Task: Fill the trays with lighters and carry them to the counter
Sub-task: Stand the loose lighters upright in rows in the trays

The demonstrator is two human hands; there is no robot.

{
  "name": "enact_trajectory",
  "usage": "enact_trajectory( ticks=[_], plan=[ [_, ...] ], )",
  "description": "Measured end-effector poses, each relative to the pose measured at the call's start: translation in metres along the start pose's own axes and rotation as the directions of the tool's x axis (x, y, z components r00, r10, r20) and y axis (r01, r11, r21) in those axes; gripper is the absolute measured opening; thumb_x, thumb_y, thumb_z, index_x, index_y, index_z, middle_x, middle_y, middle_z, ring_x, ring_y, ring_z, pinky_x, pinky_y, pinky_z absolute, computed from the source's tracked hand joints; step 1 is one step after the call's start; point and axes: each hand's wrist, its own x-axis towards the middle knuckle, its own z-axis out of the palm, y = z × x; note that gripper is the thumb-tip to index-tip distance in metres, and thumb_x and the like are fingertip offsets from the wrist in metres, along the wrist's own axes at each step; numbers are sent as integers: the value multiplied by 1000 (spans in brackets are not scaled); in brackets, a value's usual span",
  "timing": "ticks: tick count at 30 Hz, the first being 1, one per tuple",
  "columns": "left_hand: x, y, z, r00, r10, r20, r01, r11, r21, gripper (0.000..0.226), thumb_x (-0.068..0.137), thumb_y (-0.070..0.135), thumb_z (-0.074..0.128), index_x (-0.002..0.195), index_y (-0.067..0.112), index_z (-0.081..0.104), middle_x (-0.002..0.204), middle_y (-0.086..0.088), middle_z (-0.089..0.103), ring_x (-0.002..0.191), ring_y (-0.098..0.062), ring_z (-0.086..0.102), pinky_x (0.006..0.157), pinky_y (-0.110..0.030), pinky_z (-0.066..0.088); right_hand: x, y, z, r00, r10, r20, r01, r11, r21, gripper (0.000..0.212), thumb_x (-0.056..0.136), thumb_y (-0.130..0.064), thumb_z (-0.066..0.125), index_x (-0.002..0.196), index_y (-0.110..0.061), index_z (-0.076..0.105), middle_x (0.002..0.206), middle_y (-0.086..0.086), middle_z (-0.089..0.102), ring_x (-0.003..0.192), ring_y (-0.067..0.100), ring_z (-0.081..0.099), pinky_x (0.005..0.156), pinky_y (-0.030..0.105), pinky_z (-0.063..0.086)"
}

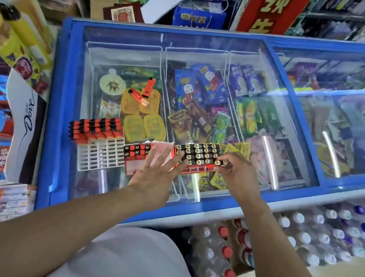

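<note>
Hands point(198, 171) on boxy red lighter tray point(197, 157), left fingers splayed, right pinching glossy lighter point(219, 163)

Both forearms bare, extended forward from the lower frame corners and converging toward centre.

Left hand point(156, 170): palm down, fingers straight and spread, pointing forward and to the right. Fingertips point(180, 154) lie just ahead of the knuckles, reaching toward the right hand. Wrist roughly in line with the forearm. Fingers not curled.

Right hand point(238, 175): back of hand up, wrist bent slightly inward. Fingers curled, tips directed left toward the left hand. Thumb and forefinger close together at the leftmost point of the hand, in a pinch posture.

The two hands are near each other, fingertips apart.
</note>
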Motion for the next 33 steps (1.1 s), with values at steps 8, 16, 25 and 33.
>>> enact_trajectory(
  ticks=[8, 16, 25, 33],
  plan=[
    [0, 0, 1, 1000, -2, 5, 2, 1000, -9, 97, 92, 26, 52, 159, 25, -18, 164, 1, -30, 148, -30, -31, 121, -59, -12, 3, -4, 1, 998, 24, -53, -28, 996, -83, 21, 88, -31, 76, 108, -27, 69, 96, -13, 68, 75, 4, 61, 70, 30, 56],
    [-3, -14, 12, 992, 20, -125, -28, 998, -57, 93, 95, 39, 51, 160, 25, -15, 164, -3, -30, 149, -28, -32, 123, -54, -11, 2, -7, 1, 997, 35, -65, -40, 996, -80, 25, 89, -35, 74, 111, -28, 68, 106, -11, 71, 79, 10, 67, 74, 33, 57],
    [-50, -79, 39, 897, -273, -348, 174, 941, -289, 88, 95, 38, 58, 162, 24, 2, 168, -4, -16, 154, -23, -21, 126, -52, 1, 35, -59, -2, 980, -138, -140, 145, 989, 37, 8, 94, -28, 69, 102, -25, 71, 95, -18, 67, 82, 8, 66, 74, 36, 59],
    [-75, -143, 53, 784, -556, -276, 401, 793, -458, 109, 82, 22, 77, 162, 19, 2, 169, -4, -9, 155, -23, -15, 125, -55, 4, 139, -165, 77, 954, -196, 226, 200, 980, 7, 39, 97, -30, 64, 135, -24, 59, 131, -2, 64, 88, 12, 68, 81, 32, 59]
  ],
)
